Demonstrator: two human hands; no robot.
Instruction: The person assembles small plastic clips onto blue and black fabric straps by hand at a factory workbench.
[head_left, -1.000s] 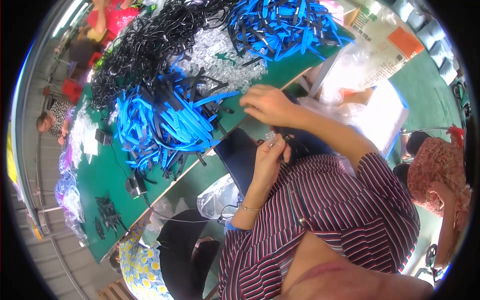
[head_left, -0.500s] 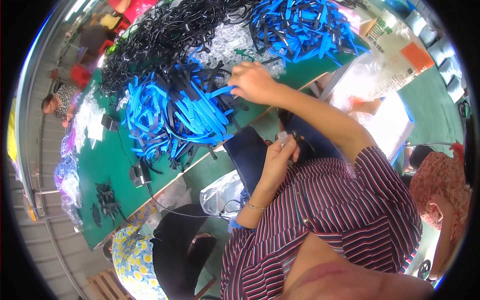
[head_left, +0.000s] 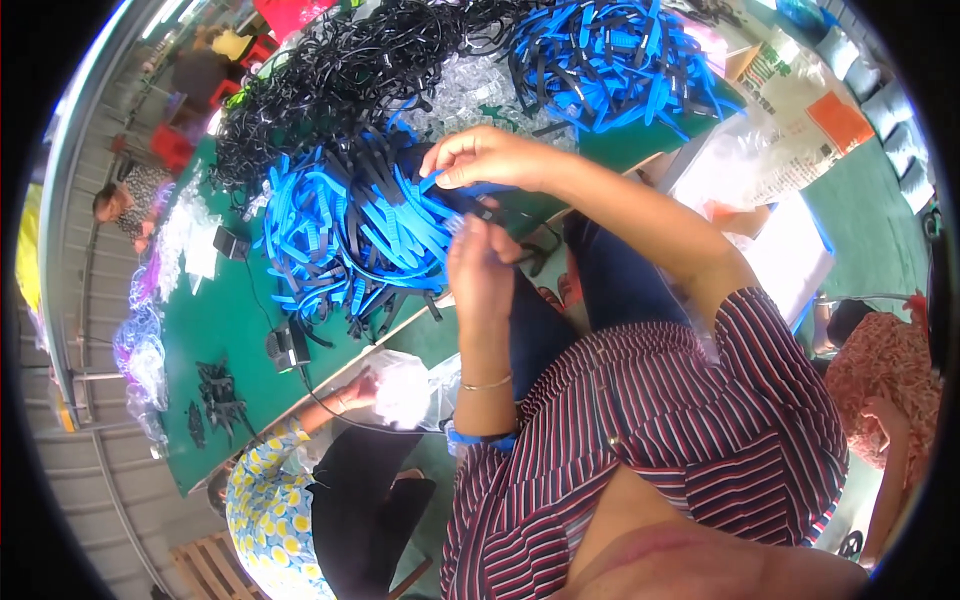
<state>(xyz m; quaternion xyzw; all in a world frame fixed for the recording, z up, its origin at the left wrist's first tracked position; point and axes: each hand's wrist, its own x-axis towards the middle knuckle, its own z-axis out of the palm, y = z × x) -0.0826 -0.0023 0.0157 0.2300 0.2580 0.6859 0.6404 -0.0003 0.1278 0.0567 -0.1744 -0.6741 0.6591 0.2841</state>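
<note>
Green table [head_left: 215, 345], two blue strap heaps [head_left: 345, 235] — right hand [head_left: 490, 158] pinching one.

Right hand [head_left: 490, 158] now pinching a blue strap [head_left: 425, 190] (pulled from pile), left hand [head_left: 478, 262] raised closer

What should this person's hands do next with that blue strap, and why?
Probably draw the blue strap clear of the pile of blue and black straps. The right hand pinches one end above the pile while the left hand sits just below it, and the strap's other end seems to lie among the rest.
</note>
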